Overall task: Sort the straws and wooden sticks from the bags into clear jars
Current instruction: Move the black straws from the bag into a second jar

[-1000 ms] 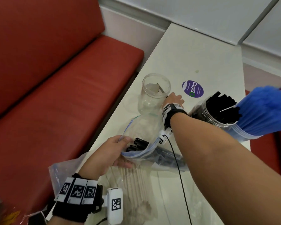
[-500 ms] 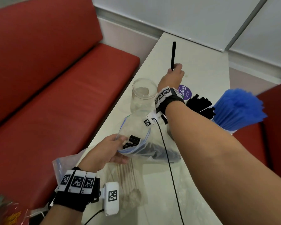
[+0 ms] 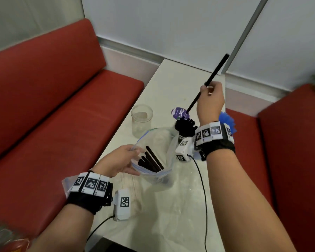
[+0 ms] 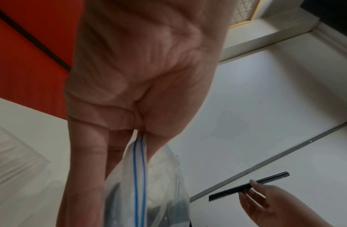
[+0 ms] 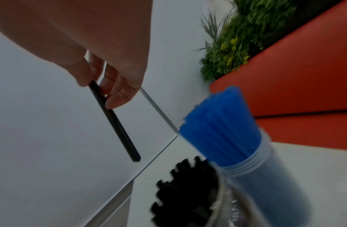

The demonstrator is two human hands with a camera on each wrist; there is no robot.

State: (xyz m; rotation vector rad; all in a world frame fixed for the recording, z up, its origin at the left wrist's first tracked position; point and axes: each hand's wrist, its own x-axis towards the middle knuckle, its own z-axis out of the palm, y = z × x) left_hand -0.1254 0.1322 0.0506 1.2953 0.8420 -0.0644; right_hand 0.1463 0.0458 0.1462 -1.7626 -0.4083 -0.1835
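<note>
My right hand (image 3: pixel 210 99) pinches one black straw (image 3: pixel 217 71) in the air, tilted, its lower tip just above the jar of black straws (image 3: pixel 185 127). From the right wrist, the same black straw (image 5: pixel 114 121) hangs over the jar of black straws (image 5: pixel 186 192). My left hand (image 3: pixel 117 161) grips the rim of a clear zip bag (image 3: pixel 154 153) with several black straws (image 3: pixel 150 161) still inside; its blue-lined seal (image 4: pixel 138 169) runs between thumb and fingers. An empty clear jar (image 3: pixel 141 120) stands behind the bag.
A jar of blue straws (image 5: pixel 226 138) stands beside the black one, mostly hidden behind my right wrist in the head view. Another bag with wooden sticks (image 3: pixel 144 193) lies flat under my left hand. Red benches (image 3: pixel 53 106) flank the white table (image 3: pixel 173 88); a purple sticker (image 3: pixel 179 113) lies on it.
My right hand pulled one black straw out of the bag, lifted it high, then swung right and tilted it over the black-straw jar. The left hand raised the bag's mouth.
</note>
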